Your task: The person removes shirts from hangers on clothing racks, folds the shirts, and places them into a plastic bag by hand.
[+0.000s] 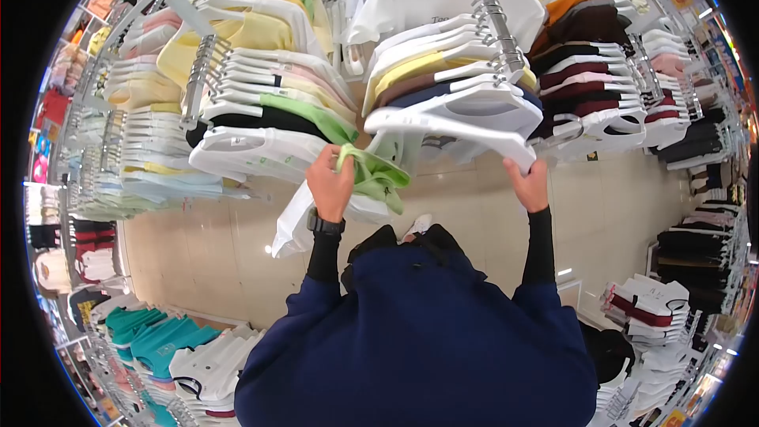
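My left hand [330, 182], with a dark watch at the wrist, is closed on a light green garment [378, 178] that hangs bunched in front of it. A white garment [292, 221] hangs down beside and behind that wrist. My right hand [528, 184] grips one end of a white hanger [451, 125], whose other end reaches left above the green garment. The hanger lies just in front of a rack of shirts on white hangers, the nearest being a white shirt [490, 103]. Whether the green garment touches the hanger is unclear.
Racks of hanging shirts stand ahead, including white shirts [245, 150] at the left and dark red and black ones [585, 83] at the right. Metal rails [506, 39] stick out towards me. Teal shirts [162, 340] hang at the lower left. Tiled floor [205, 253] shows below my hands.
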### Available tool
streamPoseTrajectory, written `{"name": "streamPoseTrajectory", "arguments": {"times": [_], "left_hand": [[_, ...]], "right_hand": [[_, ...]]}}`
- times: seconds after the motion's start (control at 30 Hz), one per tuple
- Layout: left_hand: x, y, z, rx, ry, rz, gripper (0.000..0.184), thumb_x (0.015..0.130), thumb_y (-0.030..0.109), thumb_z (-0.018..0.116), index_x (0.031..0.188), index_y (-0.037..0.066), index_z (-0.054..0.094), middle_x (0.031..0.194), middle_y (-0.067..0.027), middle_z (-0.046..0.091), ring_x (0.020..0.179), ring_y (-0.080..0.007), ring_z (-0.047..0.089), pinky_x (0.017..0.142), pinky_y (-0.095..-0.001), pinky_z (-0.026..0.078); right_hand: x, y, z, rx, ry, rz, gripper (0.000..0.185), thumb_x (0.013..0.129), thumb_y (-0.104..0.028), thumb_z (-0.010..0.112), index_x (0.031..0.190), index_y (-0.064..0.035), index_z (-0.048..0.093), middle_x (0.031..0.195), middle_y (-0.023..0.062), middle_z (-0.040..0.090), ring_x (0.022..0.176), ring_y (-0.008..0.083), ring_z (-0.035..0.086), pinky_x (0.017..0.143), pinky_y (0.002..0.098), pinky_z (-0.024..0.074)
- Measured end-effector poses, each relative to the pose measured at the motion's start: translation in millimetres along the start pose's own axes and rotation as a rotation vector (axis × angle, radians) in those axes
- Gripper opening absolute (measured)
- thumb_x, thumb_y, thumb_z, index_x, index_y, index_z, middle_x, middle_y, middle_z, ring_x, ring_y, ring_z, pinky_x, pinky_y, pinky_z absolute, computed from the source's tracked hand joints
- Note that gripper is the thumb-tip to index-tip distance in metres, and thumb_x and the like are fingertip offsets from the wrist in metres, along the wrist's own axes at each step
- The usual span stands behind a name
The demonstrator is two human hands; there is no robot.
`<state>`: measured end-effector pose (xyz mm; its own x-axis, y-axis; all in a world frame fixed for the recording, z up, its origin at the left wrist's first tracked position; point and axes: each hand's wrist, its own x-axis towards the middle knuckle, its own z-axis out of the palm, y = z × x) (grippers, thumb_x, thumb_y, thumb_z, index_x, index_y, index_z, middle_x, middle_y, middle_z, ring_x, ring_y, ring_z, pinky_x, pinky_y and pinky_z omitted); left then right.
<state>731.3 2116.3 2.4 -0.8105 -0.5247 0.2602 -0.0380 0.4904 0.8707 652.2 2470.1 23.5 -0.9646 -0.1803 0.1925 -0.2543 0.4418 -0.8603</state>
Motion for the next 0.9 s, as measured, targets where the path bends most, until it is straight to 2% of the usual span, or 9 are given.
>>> {"name": "streamPoseTrajectory", "arguments": {"times": [0.13, 0.23, 0.33, 0.43, 0.47, 0.57, 0.6, 0.73, 0.9], "left_hand": [[12, -16, -17, 0.068, 0.04, -0.11, 0.011, 0.084, 0.012, 0.066, 0.088, 0.003, 0.063, 0.067, -0.0144, 0.066, 0.059, -0.0272, 0.065, 0.055, -0.0355, 0.045], [4, -10, -16, 0.044, 0.055, 0.035, 0.011, 0.082, 0.013, 0.068, 0.089, 0.005, 0.065, 0.067, -0.0138, 0.066, 0.061, -0.0297, 0.065, 0.056, -0.0373, 0.046], [-15, 6, -12, 0.334, 0.035, 0.148, 0.013, 0.08, 0.014, 0.07, 0.091, 0.009, 0.067, 0.069, -0.0125, 0.067, 0.065, -0.0324, 0.065, 0.057, -0.0386, 0.047], [-32, 4, -6, 0.336, 0.011, 0.21, 0.019, 0.077, 0.012, 0.071, 0.096, 0.014, 0.07, 0.077, -0.0107, 0.068, 0.07, -0.0332, 0.065, 0.058, -0.0405, 0.048], [-40, 5, -2, 0.288, 0.015, 0.237, 0.022, 0.077, 0.011, 0.071, 0.098, 0.015, 0.07, 0.078, -0.0098, 0.068, 0.07, -0.0324, 0.065, 0.058, -0.04, 0.049], [-62, 17, 9, 0.176, -0.013, 0.276, 0.03, 0.075, 0.01, 0.071, 0.105, 0.017, 0.071, 0.082, -0.0073, 0.066, 0.07, -0.0299, 0.064, 0.059, -0.0385, 0.049], [-67, 25, 7, 0.169, -0.046, 0.248, 0.032, 0.075, 0.01, 0.071, 0.107, 0.017, 0.071, 0.081, -0.0064, 0.065, 0.07, -0.0292, 0.064, 0.059, -0.0379, 0.049], [-75, 26, 1, 0.143, -0.123, 0.205, 0.035, 0.076, 0.01, 0.07, 0.111, 0.016, 0.071, 0.081, -0.0039, 0.059, 0.069, -0.0261, 0.063, 0.059, -0.0359, 0.05], [-61, 39, -15, 0.11, -0.085, 0.267, 0.034, 0.076, 0.01, 0.07, 0.11, 0.013, 0.071, 0.096, -0.0047, 0.063, 0.08, -0.0257, 0.066, 0.067, -0.035, 0.052]], "right_hand": [[-34, -20, 7, -0.026, -0.168, -0.062, 0.031, 0.082, -0.021, 0.075, 0.102, 0.0011, 0.067, 0.073, 0.0098, 0.066, 0.061, 0.0147, 0.059, 0.059, 0.0309, 0.0469], [-52, -30, 36, -0.065, -0.17, -0.135, 0.028, 0.082, -0.02, 0.075, 0.098, 0.0017, 0.067, 0.072, 0.0129, 0.065, 0.058, 0.0205, 0.06, 0.056, 0.0331, 0.0458], [-66, -41, 76, -0.085, -0.092, -0.142, 0.025, 0.083, -0.019, 0.073, 0.096, 0.0011, 0.067, 0.069, 0.0157, 0.062, 0.056, 0.0285, 0.06, 0.054, 0.0366, 0.0452], [-72, -48, 111, -0.091, -0.111, -0.132, 0.022, 0.085, -0.019, 0.072, 0.094, 0.0009, 0.067, 0.068, 0.0156, 0.06, 0.058, 0.0323, 0.06, 0.055, 0.039, 0.0451], [-75, -38, 122, -0.149, -0.191, -0.152, 0.028, 0.087, -0.018, 0.07, 0.108, -0.0002, 0.062, 0.075, 0.0164, 0.062, 0.064, 0.035, 0.061, 0.059, 0.0408, 0.0466], [-73, -56, 151, 0.041, -0.201, -0.008, 0.042, 0.088, -0.016, 0.068, 0.124, -0.0018, 0.052, 0.085, 0.0173, 0.065, 0.073, 0.0369, 0.063, 0.064, 0.0414, 0.0483], [-72, -54, 157, 0.059, -0.252, 0.006, 0.054, 0.089, -0.014, 0.066, 0.136, -0.0054, 0.042, 0.092, 0.0193, 0.065, 0.081, 0.0398, 0.064, 0.069, 0.0427, 0.0495], [-64, -39, 171, 0.06, -0.373, -0.216, 0.054, 0.088, -0.013, 0.066, 0.138, -0.0088, 0.044, 0.096, 0.0227, 0.065, 0.087, 0.0431, 0.063, 0.074, 0.045, 0.0491], [-49, -24, 146, -0.022, -0.482, -0.137, 0.042, 0.09, -0.016, 0.065, 0.127, -0.0027, 0.051, 0.1, 0.0232, 0.065, 0.092, 0.0426, 0.063, 0.076, 0.0429, 0.0501]]}}
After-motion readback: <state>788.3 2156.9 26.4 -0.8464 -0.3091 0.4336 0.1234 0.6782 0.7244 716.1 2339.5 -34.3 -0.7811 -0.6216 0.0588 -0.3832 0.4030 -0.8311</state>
